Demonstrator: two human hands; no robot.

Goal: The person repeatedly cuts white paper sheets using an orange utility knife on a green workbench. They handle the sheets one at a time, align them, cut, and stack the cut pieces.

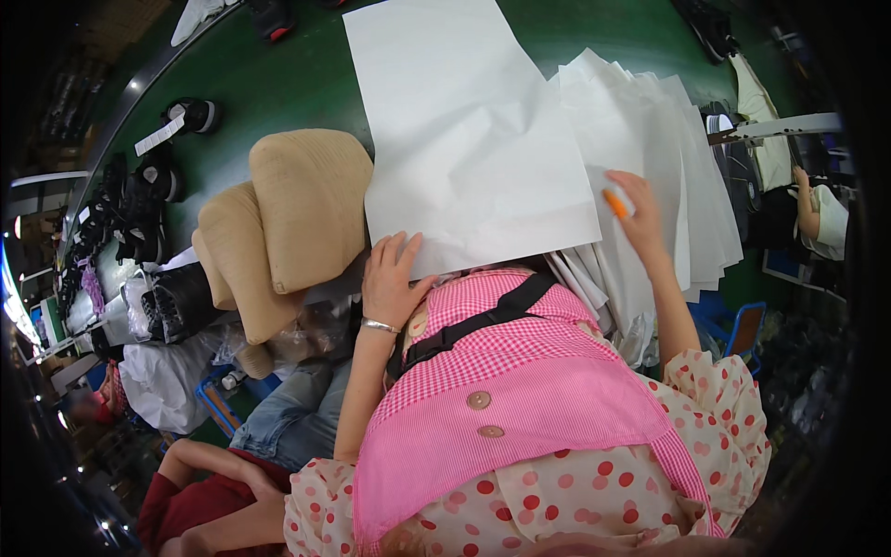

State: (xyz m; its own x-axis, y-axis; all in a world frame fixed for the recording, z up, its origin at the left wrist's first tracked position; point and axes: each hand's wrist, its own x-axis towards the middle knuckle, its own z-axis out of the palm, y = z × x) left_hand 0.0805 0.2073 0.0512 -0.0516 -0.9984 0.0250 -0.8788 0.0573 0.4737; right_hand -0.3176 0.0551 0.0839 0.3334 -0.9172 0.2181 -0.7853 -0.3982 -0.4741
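Note:
A large white paper sheet [473, 139] lies before me on the green table, its near edge by my apron. My left hand [392, 283] rests on the sheet's near left corner, fingers stretched out. Over to the right, a fanned stack of white paper sheets [640, 121] lies partly under the large sheet. My right hand [640, 215] is over this stack, beside the large sheet's right edge, fingers apart. An orange cover [614, 203], seemingly a finger cot, is on one of its digits. I see nothing held in either hand.
Left of the sheet stand tan nested stacks of curved pieces [311, 204]. Black shoes [193, 116] line a conveyor at the far left. A co-worker's red sleeve [181, 497] and jeans are close on my left. A metal bar [780, 127] juts in at the right.

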